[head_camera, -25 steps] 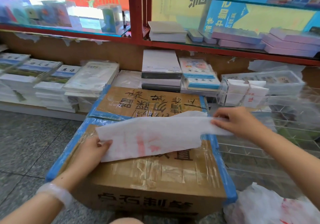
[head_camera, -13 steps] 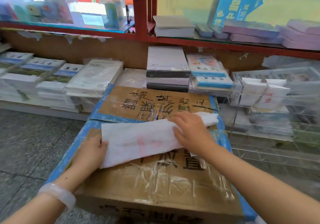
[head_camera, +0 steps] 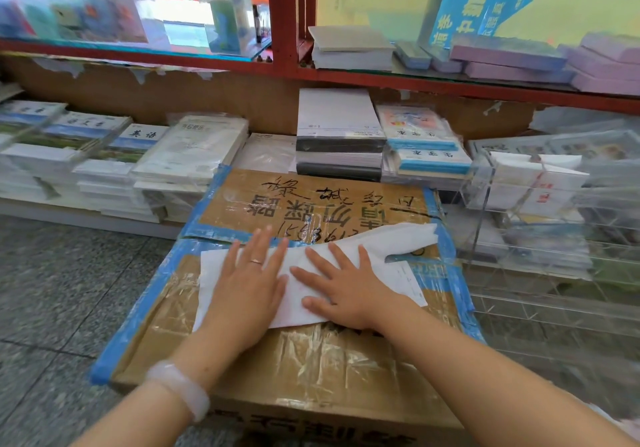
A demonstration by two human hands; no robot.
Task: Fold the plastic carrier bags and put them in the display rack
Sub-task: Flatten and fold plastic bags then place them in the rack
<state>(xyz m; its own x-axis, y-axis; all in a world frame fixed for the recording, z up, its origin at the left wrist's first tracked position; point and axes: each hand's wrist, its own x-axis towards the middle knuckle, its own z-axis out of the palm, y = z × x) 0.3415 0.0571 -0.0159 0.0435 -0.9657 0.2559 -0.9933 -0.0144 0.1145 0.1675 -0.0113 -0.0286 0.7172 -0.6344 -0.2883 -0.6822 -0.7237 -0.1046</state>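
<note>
On the far left we see stacks of wrapped exercise books lined up along the grey stone floor. In front of us stands a taped cardboard box with blue tape along its edges, and the white plastic carrier bag lies flat across its top, its handle end trailing toward the box's right edge. Our left hand, with a ring on one finger and a pale bangle at the wrist, presses flat on the left part of the bag, fingers straight and slightly spread. Just beside it, our right hand presses on the bag's middle, fingers splayed wide and thumb out toward the left hand. Neither hand grips anything. Behind the box sit piled paper reams. To the right stands the clear acrylic display rack, with folded white bags in an upper compartment.
</note>
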